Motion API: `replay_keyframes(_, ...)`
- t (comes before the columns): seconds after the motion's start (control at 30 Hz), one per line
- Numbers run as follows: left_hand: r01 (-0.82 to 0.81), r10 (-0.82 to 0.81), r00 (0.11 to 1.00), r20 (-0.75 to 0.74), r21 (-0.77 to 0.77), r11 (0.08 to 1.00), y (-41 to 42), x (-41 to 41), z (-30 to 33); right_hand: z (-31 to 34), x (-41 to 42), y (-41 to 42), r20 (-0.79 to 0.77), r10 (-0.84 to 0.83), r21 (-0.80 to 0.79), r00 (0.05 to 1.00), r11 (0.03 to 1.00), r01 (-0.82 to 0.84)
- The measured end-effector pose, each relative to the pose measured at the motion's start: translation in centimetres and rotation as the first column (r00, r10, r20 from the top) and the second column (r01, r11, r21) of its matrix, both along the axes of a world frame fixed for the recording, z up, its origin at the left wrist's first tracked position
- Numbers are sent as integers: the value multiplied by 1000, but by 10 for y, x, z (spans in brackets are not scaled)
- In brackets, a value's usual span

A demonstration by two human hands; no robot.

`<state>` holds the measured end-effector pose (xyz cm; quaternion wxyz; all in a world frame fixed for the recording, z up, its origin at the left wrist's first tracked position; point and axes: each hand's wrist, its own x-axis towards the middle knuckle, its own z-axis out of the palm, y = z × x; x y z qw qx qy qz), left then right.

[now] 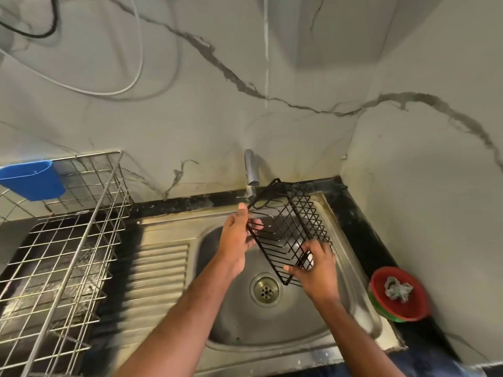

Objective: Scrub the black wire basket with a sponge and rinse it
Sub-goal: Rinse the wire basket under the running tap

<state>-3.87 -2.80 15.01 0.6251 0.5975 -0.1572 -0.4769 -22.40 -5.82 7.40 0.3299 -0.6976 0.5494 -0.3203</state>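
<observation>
Seemingly tilted basket (290, 229), lengthwise faucetward.

The black wire basket (288, 235) is thin metal wire with a smooth, dark coating. Below it, the sink (272, 322) is brushed steel, dulled and stained, with a ribbed drainboard (160, 268) left of the bowl. The tap (251, 172) behind the sink is glossy chrome. Left of the sink stands a bright bare-wire rack (68, 240) bearing a matt blue plastic cup (32, 179). Right of the sink, a glossy red plastic bowl (400, 295) holds grey scrubbing stuff on the black polished stone worktop (359, 221).
</observation>
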Motion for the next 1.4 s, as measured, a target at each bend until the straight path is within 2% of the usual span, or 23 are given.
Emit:
replay_keyframes(0.1, -1, 3, 999, -42, 47, 999, -7, 10, -2, -2, 0, 2, -55, -45, -69, 998, 997, 41)
replay_keyframes(0.23, 64, -65, 998, 6, 111, 992, -14, 19, 0, -6, -1, -2, -107, -15, -136, 994, 991, 0)
replay_keyframes(0.4, 144, -144, 990, -11, 136, 980, -20, 29, 13, -8, -1, -7, -118, 53, -119, 992, 991, -67)
replay_keyframes(0.53, 200, -214, 965, 154, 103, 974, -25, 25, 20, -9, 4, -11, -102, 126, -57, 987, 990, -132)
replay_keyframes(0.73, 129, -129, 955, 267, 18, 991, -25, 12, 8, -13, 9, -21, -62, 175, 40, 983, 984, -173)
replay_keyframes(0.83, 126, -105, 952, 289, -55, 991, -16, 10, 2, -22, 8, -27, 31, 255, 118, 966, 959, -257)
replay_keyframes(0.93, 138, -91, 921, 380, -99, 985, -7, 15, -6, -27, 10, -26, 111, 286, 237, 952, 922, -305)
replay_keyframes(1.1, 116, -75, 952, 298, -122, 986, 4, 22, -22, -6, 20, -24, 436, 3, 389, 900, 901, -191)
replay_keyframes(1.2, 126, -81, 958, 276, -149, 981, 4, 31, -32, 10, 22, -24, 596, -207, 551, 776, 808, -208)
replay_keyframes(1.23, 130, -87, 960, 266, -151, 980, 5, 33, -33, 14, 22, -23, 621, -236, 574, 748, 787, -228)
replay_keyframes(1.4, 139, -110, 967, 230, -115, 984, 12, 40, -40, 17, 27, -24, 617, -167, 612, 769, 716, -336)
